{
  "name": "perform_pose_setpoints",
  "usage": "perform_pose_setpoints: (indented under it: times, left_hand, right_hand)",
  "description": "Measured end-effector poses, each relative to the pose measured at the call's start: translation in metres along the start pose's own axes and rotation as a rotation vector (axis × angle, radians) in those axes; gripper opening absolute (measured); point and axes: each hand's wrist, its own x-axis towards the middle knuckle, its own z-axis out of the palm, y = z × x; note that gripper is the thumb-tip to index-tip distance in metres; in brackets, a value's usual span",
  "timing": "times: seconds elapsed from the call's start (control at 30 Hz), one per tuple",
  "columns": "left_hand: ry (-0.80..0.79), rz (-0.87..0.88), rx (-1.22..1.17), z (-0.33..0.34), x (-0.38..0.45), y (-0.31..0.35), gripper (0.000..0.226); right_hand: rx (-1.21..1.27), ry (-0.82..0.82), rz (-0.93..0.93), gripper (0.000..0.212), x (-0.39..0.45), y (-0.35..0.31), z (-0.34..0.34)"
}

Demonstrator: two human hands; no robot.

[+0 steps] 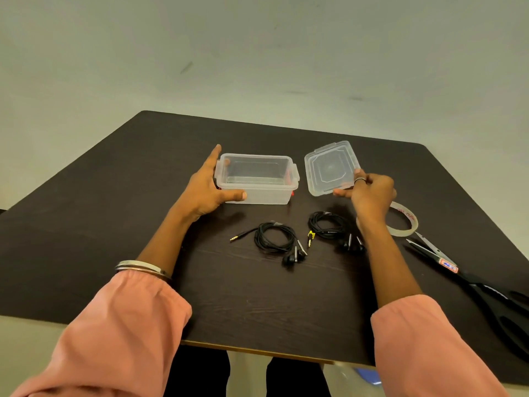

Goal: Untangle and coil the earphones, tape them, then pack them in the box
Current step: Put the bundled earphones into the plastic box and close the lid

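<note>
Holding: my left hand [206, 188] braces the clear box [255, 179] at its 9 o'clock end, fingers spread, thumb on its near wall.
Lid [332, 167]: pinched at its near corner by my right hand [372, 196], tilted at the box's 3 o'clock.
Earphones: two coiled sets on the table [114, 196], left coil [276, 239] and right coil [329, 226], at the box's 6 o'clock.
Tape roll [406, 224], scissors [458, 273]: 4 o'clock.

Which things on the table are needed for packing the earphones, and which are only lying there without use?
Needed for the job: the two coiled earphones, the clear box steadied by the left hand, its lid held by the right hand, the tape roll, the scissors.

Only lying about: nothing else on the table.
</note>
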Motion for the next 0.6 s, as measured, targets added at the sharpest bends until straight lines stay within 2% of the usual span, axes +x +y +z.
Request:
perform_pose_setpoints:
  times: [0.17, 0.27, 0.37, 0.43, 0.53, 0.6]
  left_hand:
    - [-0.014, 0.013, 0.010, 0.001, 0.001, -0.005, 0.105]
    - [-0.025, 0.041, 0.033, 0.000, 0.000, -0.006, 0.112]
    - [0.026, 0.077, 0.022, -0.003, -0.004, -0.007, 0.116]
    - [0.168, 0.143, 0.056, -0.003, -0.011, -0.003, 0.096]
    - [0.466, 0.394, 0.202, 0.002, -0.026, 0.012, 0.045]
    - [0.512, 0.527, 0.294, 0.010, -0.035, 0.024, 0.022]
  right_hand:
    - [-0.252, -0.023, -0.101, 0.035, -0.002, 0.003, 0.000]
    - [-0.390, 0.003, -0.135, 0.036, -0.001, 0.004, 0.003]
    - [-0.540, -0.034, -0.229, 0.024, -0.004, 0.001, 0.002]
    - [-0.563, -0.052, -0.325, 0.015, -0.008, -0.002, 0.000]
    - [-0.412, -0.155, -0.398, 0.019, -0.014, -0.008, -0.005]
    - [-0.350, -0.280, -0.402, 0.017, -0.020, -0.010, -0.009]
